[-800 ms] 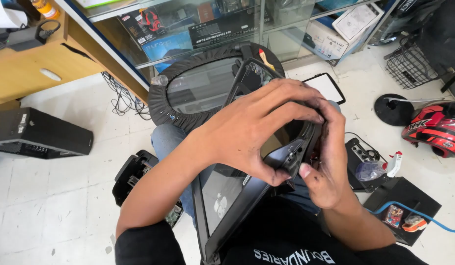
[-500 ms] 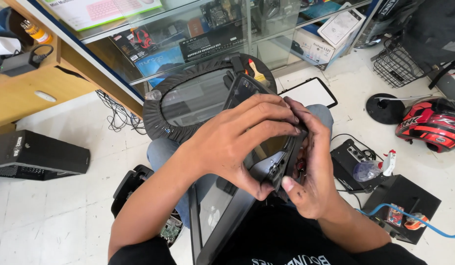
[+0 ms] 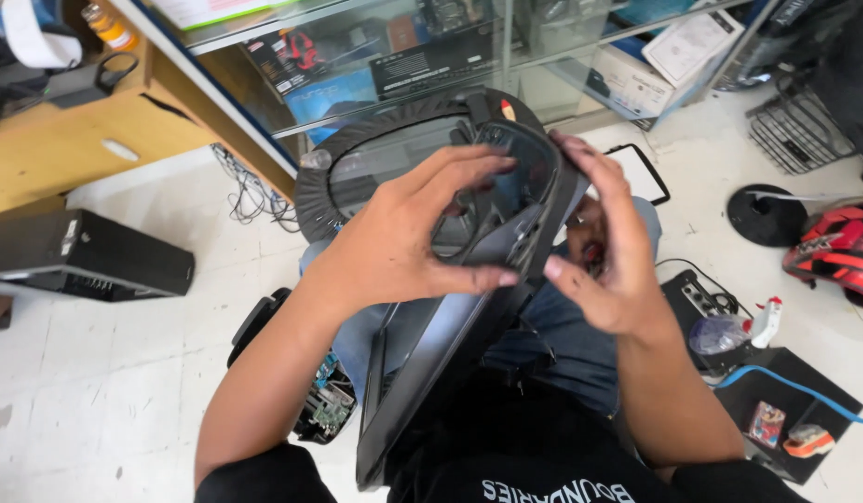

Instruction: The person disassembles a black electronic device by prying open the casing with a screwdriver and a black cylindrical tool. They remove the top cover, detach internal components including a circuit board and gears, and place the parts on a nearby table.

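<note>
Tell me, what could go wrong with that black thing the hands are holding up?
The dark panel is gripped only at its edges by the left hand and right hand, held over the lap, so it might slip and drop. The circuit board on the floor beside the knee could get stepped on. The blue cable could snag a foot.

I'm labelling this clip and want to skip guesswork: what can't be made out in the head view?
- Dark panel: its middle is covered by the left hand and right hand.
- What lies behind the panel on the lap: hidden by it.
- Circuit board on the floor: partly behind the left forearm.
- Red helmet: cut off by the right edge.
</note>
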